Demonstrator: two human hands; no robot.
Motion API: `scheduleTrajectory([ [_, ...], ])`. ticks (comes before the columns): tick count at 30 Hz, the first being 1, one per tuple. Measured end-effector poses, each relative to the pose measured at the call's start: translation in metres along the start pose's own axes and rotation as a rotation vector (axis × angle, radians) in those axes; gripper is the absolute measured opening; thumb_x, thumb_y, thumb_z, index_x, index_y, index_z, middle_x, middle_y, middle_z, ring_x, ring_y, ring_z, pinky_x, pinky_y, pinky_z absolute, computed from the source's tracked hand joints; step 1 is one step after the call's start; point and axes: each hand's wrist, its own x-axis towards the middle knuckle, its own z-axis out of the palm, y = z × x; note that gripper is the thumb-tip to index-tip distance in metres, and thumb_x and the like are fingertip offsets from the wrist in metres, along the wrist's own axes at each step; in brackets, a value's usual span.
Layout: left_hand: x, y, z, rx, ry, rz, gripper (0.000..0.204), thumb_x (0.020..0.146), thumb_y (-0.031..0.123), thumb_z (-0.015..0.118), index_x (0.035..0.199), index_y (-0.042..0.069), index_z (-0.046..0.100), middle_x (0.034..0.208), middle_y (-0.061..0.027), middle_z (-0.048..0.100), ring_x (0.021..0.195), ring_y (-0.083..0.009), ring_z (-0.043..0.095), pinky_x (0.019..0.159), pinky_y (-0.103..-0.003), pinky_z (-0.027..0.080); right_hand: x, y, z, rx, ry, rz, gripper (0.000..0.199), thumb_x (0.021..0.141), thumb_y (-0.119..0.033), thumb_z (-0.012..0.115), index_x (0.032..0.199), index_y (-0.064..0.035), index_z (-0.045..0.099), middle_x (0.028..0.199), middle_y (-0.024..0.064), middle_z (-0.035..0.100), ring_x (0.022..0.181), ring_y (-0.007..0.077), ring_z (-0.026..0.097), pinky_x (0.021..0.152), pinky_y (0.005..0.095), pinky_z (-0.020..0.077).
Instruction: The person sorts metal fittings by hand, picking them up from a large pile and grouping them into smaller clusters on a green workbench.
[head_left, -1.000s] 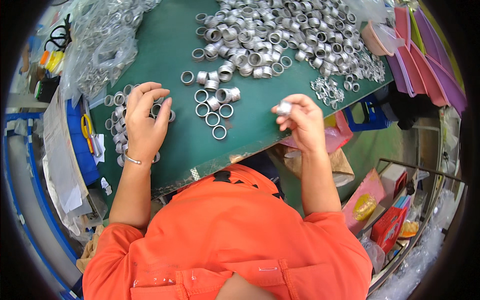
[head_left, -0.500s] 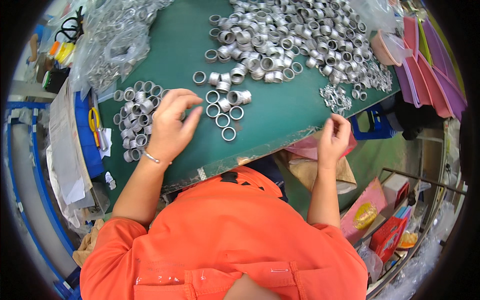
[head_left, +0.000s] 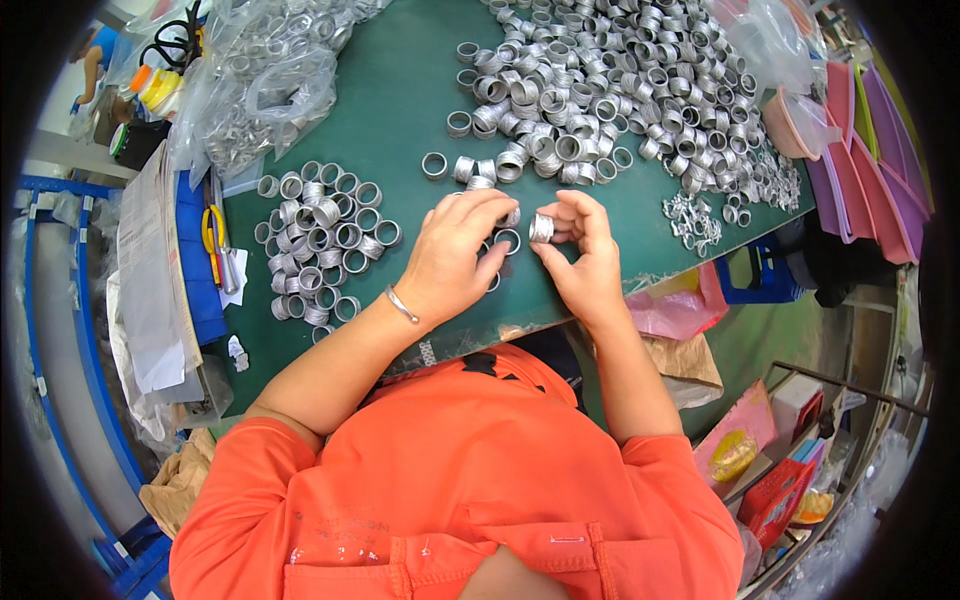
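My right hand [head_left: 582, 262] pinches a small silver threaded ring [head_left: 541, 228] between thumb and fingers above the green table [head_left: 400, 110]. Close beside it, my left hand [head_left: 457, 262] rests on a few loose rings [head_left: 508, 240] near the table's front edge, fingers curled over them; what it grips is hidden. A large heap of silver rings [head_left: 610, 90] covers the far right of the table. To the left lies a flat cluster of rings [head_left: 320, 250].
A clear plastic bag of rings [head_left: 265, 85] sits at the back left. Yellow-handled scissors [head_left: 213, 235] lie on a blue tray at the left edge. Pink and purple trays [head_left: 860, 150] stand at the right. Pink bags [head_left: 680, 310] and cartons sit below the table.
My right hand came up from the table's right front edge to the middle with a ring. My left hand shifted right, from the ring cluster toward the right hand.
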Motion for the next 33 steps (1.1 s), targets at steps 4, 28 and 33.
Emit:
scheduleTrajectory([
  [4,-0.004,0.007,0.003,-0.065,0.08,-0.017,0.049,0.071,-0.002,0.073,0.117,0.005,0.057,0.11,-0.0102,0.055,0.09,-0.0203,0.058,0.073,-0.03,0.05,-0.011,-0.005,-0.003,0.134,0.032,-0.096,0.064,0.075,0.006,0.071,0.129,-0.0027,0.038,0.105,0.0099,0.063,0.085,0.0153,0.062,0.072,0.0248,0.0481],
  [28,-0.018,0.007,-0.019,-0.237,0.06,-0.056,0.055,0.07,0.005,0.079,0.12,0.003,0.056,0.103,-0.0085,0.06,0.081,-0.0146,0.058,0.067,-0.026,0.048,-0.038,-0.013,-0.046,0.604,0.045,0.201,0.028,0.101,-0.027,0.044,0.108,-0.002,0.055,0.082,0.0044,0.06,0.062,0.0067,0.053,0.051,0.0185,0.0426],
  [33,-0.02,0.016,-0.006,-0.311,-0.013,0.247,0.051,0.068,0.008,0.081,0.115,0.003,0.059,0.103,-0.0127,0.062,0.086,-0.0216,0.062,0.073,-0.03,0.052,-0.035,-0.038,0.0,0.504,-0.168,0.209,0.018,0.097,-0.017,0.052,0.108,-0.0028,0.055,0.084,0.002,0.061,0.066,0.0052,0.055,0.057,0.0201,0.045],
])
